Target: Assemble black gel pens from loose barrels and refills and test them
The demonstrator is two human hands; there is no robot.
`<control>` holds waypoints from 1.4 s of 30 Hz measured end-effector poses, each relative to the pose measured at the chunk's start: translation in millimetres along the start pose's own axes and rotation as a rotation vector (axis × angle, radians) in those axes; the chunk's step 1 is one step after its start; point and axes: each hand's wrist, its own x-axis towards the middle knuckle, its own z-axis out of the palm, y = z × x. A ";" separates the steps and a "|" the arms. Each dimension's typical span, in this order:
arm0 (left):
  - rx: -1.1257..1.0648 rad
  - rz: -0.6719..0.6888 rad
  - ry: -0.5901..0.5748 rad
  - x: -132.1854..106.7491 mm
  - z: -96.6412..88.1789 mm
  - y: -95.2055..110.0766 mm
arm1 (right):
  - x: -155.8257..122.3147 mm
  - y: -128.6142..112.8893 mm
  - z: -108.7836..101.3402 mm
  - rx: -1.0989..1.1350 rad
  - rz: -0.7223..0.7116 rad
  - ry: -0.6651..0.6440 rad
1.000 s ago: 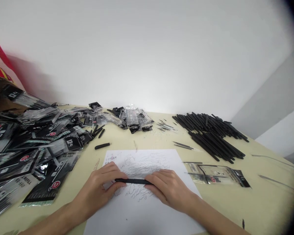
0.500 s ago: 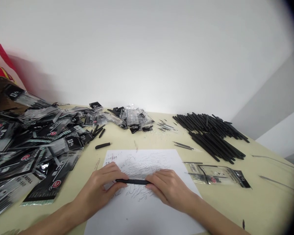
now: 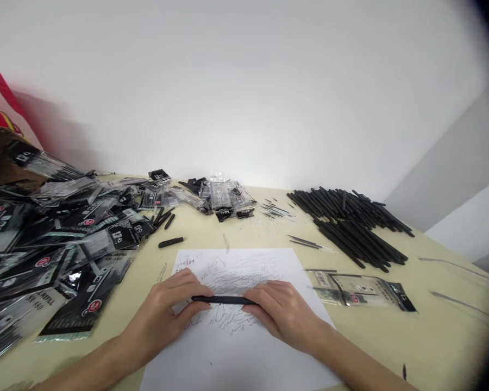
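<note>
Packets [image 3: 81, 307] printed "REFILL" near left hand [image 3: 163, 309]

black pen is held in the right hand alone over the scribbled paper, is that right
Not quite: the head view shows the black pen held between both hands, with the left hand at one end and the right hand at the other, over the scribbled paper.

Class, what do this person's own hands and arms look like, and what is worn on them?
The left hand and right hand are bare, without gloves, rings or watch. The left forearm and right forearm show no sleeves.
</note>
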 end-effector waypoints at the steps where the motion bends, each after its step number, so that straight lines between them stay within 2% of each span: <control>1: 0.001 0.009 -0.004 0.1 0.0 -0.2 | 0.2 -0.3 -0.1 -0.002 0.000 -0.012; 17: 0.002 0.024 0.013 -0.4 -0.4 -0.5 | -0.8 1.1 1.0 -0.010 -0.009 -0.059; 23: 0.008 -0.040 -0.048 0.9 0.5 -1.0 | 1.4 1.5 0.7 -0.072 -0.037 -0.077; 27: 0.003 -0.028 -0.115 2.5 -1.7 1.0 | 2.2 0.9 -2.3 -0.156 -0.067 -0.018; 31: 0.049 0.038 -0.116 1.9 -2.2 4.7 | 2.9 -1.4 -9.6 -0.226 -0.144 0.040; 35: 0.084 0.047 -0.160 -0.3 0.0 7.9 | 3.7 -4.3 -15.2 -0.267 -0.232 0.091; 38: 0.138 0.043 -0.195 -1.4 -0.4 9.3 | 3.8 -5.7 -12.9 -0.305 -0.212 0.090; 42: 0.221 0.054 -0.174 -3.0 -3.0 9.2 | 4.5 -9.3 -5.1 -0.300 -0.132 0.078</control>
